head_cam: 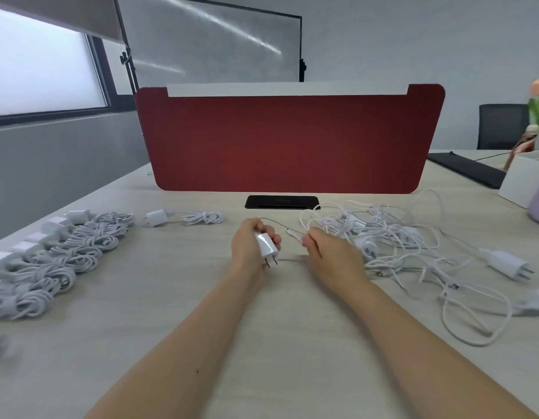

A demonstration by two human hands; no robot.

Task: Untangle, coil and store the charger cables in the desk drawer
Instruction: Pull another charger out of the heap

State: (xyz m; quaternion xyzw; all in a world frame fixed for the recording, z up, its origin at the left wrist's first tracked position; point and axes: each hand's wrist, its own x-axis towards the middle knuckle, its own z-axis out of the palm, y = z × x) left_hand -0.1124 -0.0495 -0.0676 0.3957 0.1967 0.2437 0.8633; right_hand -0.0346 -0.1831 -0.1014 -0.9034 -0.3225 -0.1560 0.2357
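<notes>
My left hand [250, 246] is closed around a white charger plug [266, 245], prongs pointing toward me. My right hand [331, 252] pinches that charger's thin white cable [294, 234] near its connector end. To the right lies a tangled heap of white cables and plugs [392, 237]. On the left, several coiled chargers [65, 255] lie in a row. One more coiled charger [183, 218] lies apart, left of my hands. No drawer is in view.
A red felt divider [289, 143] stands across the desk behind a black cable port [281, 202]. A white and lilac box [528, 186] and a black mat [467, 169] sit at the far right. A loose plug [507, 264] lies on the right.
</notes>
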